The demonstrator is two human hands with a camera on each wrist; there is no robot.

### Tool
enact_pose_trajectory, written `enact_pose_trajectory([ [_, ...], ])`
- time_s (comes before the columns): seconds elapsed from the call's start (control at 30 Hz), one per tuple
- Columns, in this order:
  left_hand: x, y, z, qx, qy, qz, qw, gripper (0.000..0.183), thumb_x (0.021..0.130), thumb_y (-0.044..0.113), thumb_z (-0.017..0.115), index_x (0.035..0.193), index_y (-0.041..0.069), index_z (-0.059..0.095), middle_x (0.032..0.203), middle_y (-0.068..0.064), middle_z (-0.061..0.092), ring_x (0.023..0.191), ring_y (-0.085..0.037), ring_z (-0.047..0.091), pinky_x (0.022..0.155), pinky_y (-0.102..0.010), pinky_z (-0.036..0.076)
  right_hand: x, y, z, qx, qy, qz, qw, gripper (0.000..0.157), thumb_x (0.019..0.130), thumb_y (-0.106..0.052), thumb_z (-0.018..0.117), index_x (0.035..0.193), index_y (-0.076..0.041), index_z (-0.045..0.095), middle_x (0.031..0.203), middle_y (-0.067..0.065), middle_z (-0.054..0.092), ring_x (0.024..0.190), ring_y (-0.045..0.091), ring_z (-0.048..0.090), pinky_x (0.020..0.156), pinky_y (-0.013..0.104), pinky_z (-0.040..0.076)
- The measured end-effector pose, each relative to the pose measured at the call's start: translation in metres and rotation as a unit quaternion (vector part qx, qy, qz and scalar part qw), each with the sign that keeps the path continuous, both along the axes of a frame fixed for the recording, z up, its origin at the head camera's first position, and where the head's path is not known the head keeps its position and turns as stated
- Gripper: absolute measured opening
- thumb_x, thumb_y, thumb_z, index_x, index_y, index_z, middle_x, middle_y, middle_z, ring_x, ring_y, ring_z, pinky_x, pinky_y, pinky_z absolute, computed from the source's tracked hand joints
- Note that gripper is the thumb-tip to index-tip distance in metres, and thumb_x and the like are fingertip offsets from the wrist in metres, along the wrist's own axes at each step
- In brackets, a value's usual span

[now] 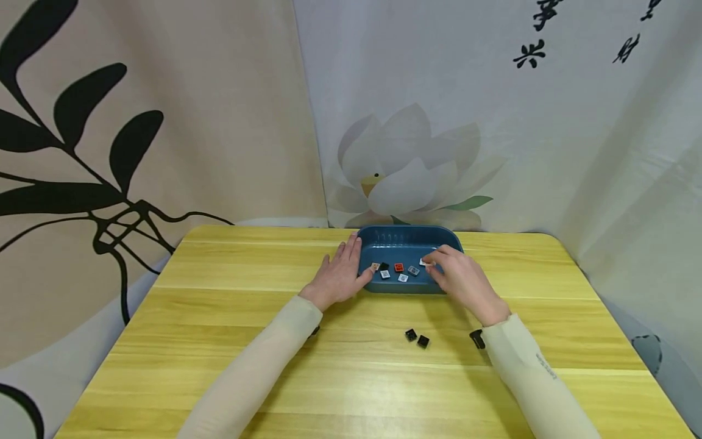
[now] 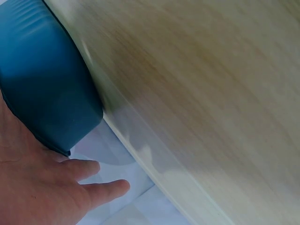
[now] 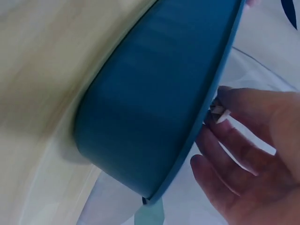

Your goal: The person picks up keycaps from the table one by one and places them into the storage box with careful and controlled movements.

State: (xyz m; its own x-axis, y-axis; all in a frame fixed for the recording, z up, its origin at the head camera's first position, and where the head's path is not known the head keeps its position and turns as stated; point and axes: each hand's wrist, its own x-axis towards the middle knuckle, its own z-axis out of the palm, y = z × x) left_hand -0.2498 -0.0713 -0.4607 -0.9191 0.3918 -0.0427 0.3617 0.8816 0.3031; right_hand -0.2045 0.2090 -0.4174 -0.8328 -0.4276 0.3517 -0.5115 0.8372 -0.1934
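Note:
A dark blue tray (image 1: 395, 245) stands near the table's back edge. Inside it lie several small square pieces: a red one (image 1: 398, 267), a grey one (image 1: 414, 271), a black one (image 1: 384, 266) and several white ones (image 1: 403, 278). My left hand (image 1: 341, 274) rests along the tray's left end with fingers straight, the thumb reaching over the near corner. At the right side of the tray, my right hand (image 1: 465, 281) pinches a small white square piece (image 3: 219, 112) between thumb and fingertips. In the right wrist view that piece shows just past the tray's rim.
Two black square pieces (image 1: 417, 338) lie on the wooden table (image 1: 263, 262) in front of the tray. Printed curtains (image 1: 247, 122) hang right behind the table's back edge. A dark strap (image 1: 478, 339) is worn at the right wrist.

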Motion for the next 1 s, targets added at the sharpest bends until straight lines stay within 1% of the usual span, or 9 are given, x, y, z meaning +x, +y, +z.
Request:
enact_pose_trajectory([
  [0.13,0.0,0.0,0.0,-0.004,0.0,-0.001,1.0,0.089,0.106,0.063,0.035,0.167,0.007,0.004,0.174,-0.008,-0.004,0.157,-0.036,0.016,0.119,-0.067,0.022,-0.014,-0.002,0.0,0.009,-0.031,-0.01,0.999,0.016,0.092,-0.006,0.078,0.108,-0.002,0.079,0.1,0.01,0.071,0.085,0.027,0.069,0.07,0.042,0.059],
  [0.23,0.0,0.0,0.0,-0.004,-0.001,-0.002,1.0,0.089,0.105,0.063,0.035,0.167,0.006,0.004,0.174,-0.008,-0.004,0.157,-0.036,0.016,0.119,-0.067,0.022,-0.024,-0.002,-0.002,0.017,-0.06,-0.021,0.998,0.017,0.092,-0.006,0.078,0.108,-0.002,0.079,0.099,0.01,0.072,0.086,0.028,0.07,0.073,0.044,0.059],
  [0.43,0.0,0.0,0.0,-0.001,-0.005,0.001,1.0,0.089,0.106,0.062,0.037,0.167,0.007,0.003,0.174,-0.007,-0.005,0.158,-0.036,0.015,0.119,-0.067,0.021,-0.039,-0.005,-0.006,0.041,-0.124,-0.038,0.991,0.016,0.093,-0.007,0.076,0.108,-0.002,0.08,0.104,0.012,0.076,0.09,0.029,0.072,0.079,0.048,0.059],
  [0.63,0.0,0.001,-0.001,0.0,-0.004,0.006,1.0,0.089,0.105,0.062,0.037,0.167,0.007,0.004,0.174,-0.007,-0.004,0.157,-0.036,0.016,0.119,-0.067,0.021,-0.048,-0.008,-0.007,0.061,-0.179,-0.053,0.981,0.015,0.095,-0.006,0.072,0.107,0.0,0.079,0.108,0.014,0.076,0.09,0.029,0.072,0.085,0.048,0.059],
  [0.87,0.001,0.002,0.0,0.002,-0.009,0.01,0.9999,0.089,0.105,0.062,0.038,0.167,0.008,0.004,0.175,-0.007,-0.004,0.157,-0.036,0.017,0.119,-0.066,0.021,-0.057,-0.009,-0.008,0.067,-0.247,-0.074,0.964,0.02,0.097,-0.008,0.071,0.114,0.0,0.077,0.117,0.016,0.073,0.1,0.031,0.07,0.092,0.05,0.056],
  [0.93,0.001,0.002,0.0,0.003,-0.009,0.01,0.9999,0.089,0.105,0.062,0.038,0.167,0.008,0.005,0.175,-0.007,-0.004,0.157,-0.036,0.017,0.119,-0.066,0.021,-0.059,-0.008,-0.01,0.068,-0.26,-0.079,0.96,0.022,0.098,-0.01,0.07,0.117,0.0,0.076,0.119,0.016,0.072,0.101,0.031,0.069,0.093,0.051,0.055],
  [1.0,0.001,0.001,0.001,0.004,-0.008,0.009,0.9999,0.089,0.105,0.062,0.038,0.167,0.008,0.004,0.175,-0.007,-0.004,0.157,-0.036,0.017,0.119,-0.066,0.021,-0.06,-0.007,-0.011,0.069,-0.262,-0.076,0.96,0.022,0.098,-0.01,0.07,0.118,-0.001,0.076,0.119,0.016,0.072,0.1,0.03,0.069,0.093,0.051,0.056],
])
